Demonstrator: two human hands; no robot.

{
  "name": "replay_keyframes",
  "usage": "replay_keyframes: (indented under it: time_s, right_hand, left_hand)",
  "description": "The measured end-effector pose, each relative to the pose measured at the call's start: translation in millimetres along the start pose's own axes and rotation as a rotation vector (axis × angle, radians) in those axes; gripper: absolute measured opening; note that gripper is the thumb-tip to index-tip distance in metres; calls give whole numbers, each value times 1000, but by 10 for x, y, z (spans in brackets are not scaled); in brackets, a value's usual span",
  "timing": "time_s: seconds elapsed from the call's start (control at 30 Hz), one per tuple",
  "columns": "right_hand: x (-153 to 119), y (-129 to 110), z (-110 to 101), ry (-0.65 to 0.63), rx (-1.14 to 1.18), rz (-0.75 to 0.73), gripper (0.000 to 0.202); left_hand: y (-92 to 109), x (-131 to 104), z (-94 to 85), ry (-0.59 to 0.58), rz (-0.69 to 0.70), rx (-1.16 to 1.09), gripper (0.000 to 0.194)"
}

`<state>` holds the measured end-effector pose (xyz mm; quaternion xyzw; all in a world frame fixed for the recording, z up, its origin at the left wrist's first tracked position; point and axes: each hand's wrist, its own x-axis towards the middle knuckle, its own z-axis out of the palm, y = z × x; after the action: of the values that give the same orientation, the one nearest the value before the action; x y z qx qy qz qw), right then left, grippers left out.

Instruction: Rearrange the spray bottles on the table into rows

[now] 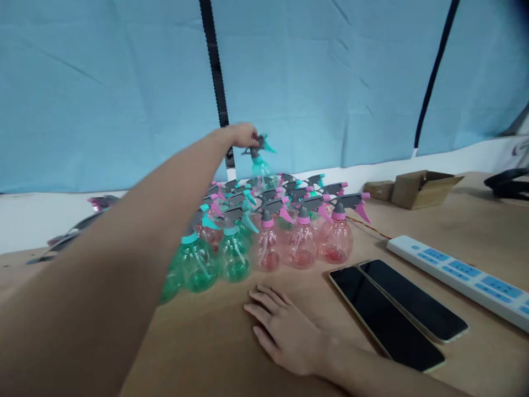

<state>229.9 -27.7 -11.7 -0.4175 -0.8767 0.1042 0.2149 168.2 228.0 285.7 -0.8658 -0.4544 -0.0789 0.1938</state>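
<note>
My left hand reaches out over the far side of a group of spray bottles and is closed around the grey top of a green spray bottle. That bottle hangs upright above the others, its lower part blurred. Below it stand several bottles in rows: green ones such as this front green bottle and pink ones such as this front pink bottle, with grey trigger heads. My right hand lies flat on the wooden table, fingers stretched out, just in front of the bottles. My left forearm hides the group's left part.
Two dark phones lie side by side right of my right hand. Beyond them runs a white power strip. An open cardboard box stands at the back right, before a blue cloth wall.
</note>
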Motion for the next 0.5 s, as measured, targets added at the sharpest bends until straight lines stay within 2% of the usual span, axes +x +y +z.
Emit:
replay_keyframes:
  time_s: [0.07,0.1,0.17,0.23,0.3,0.4,0.43,0.5]
  right_hand:
    - [-5,4,-9,-21,-2,1,44]
    - [-9,3,-13,-27,-4,1,44]
    - [-17,-9,-19,-28,-11,4,44]
    - [-26,-30,-19,-12,-26,26,45]
    - [-34,-49,-13,9,-55,84,49]
    - [-36,-43,14,41,-98,192,53]
    - [-34,-30,27,54,-108,211,52]
    - [-28,5,56,80,-128,216,51]
  left_hand:
    - [-52,-161,-301,304,10,-158,34]
    - [-68,-271,-448,398,12,-182,37]
    - [-73,-559,-709,531,10,-217,42]
    - [-28,-934,-889,659,-15,-347,34]
    - [75,-1367,-948,685,-34,-439,22]
    - [299,-2010,-781,608,-15,-443,13]
    - [371,-2192,-669,531,-40,-459,13]
    - [477,-2476,-400,300,-116,-475,15]
